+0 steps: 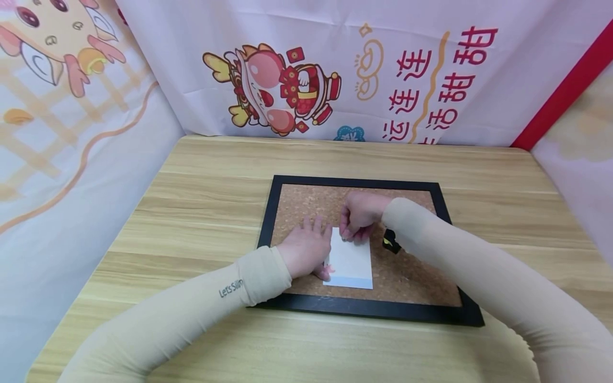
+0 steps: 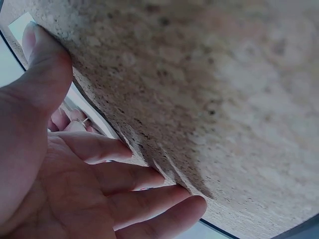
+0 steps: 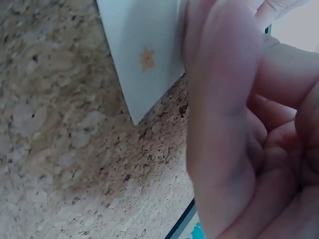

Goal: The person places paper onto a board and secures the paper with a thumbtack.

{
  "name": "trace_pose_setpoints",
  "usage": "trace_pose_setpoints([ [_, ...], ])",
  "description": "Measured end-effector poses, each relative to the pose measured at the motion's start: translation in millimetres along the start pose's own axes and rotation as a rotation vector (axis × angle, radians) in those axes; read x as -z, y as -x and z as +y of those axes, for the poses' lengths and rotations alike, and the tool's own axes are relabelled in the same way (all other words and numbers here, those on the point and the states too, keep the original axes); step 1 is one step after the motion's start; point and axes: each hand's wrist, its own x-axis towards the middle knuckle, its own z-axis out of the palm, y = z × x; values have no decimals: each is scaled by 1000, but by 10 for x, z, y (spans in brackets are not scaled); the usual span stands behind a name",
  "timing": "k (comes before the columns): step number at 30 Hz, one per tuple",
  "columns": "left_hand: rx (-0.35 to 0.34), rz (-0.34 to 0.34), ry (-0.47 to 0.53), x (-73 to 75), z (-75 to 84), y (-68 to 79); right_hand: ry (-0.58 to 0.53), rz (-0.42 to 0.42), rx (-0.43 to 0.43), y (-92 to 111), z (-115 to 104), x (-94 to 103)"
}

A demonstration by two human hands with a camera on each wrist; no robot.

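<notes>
A white card with a pale blue strip along its near edge lies on a cork board. In the right wrist view a small orange star is printed near one corner of the card. My left hand lies flat with fingers spread on the cork, its thumb and index finger along the card's left edge. At the card's far end, my right hand has curled fingers and pinches a small thin pin, mostly hidden by the fingertips.
A black frame borders the board on the wooden table. A small black item with a yellow mark sits on the cork beside my right wrist, partly covered by the sleeve. Printed cloth hangs behind the table.
</notes>
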Motion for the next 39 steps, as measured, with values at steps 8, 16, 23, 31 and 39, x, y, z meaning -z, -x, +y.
trace_pose_setpoints([
  [8,-2,8,-16,-17,3,-6,-50,-31,-9,11,21,6],
  [16,-4,5,-6,-17,4,-11,-1,-23,-25,11,-5,-5],
  [23,-10,-3,-6,-15,-9,-28,34,-16,-29,10,-10,-1],
  [31,-7,-7,0,-22,-16,-37,46,-4,-25,2,-30,-15],
  [39,-8,-13,9,-19,-17,-35,51,-3,-44,-3,-41,-18],
])
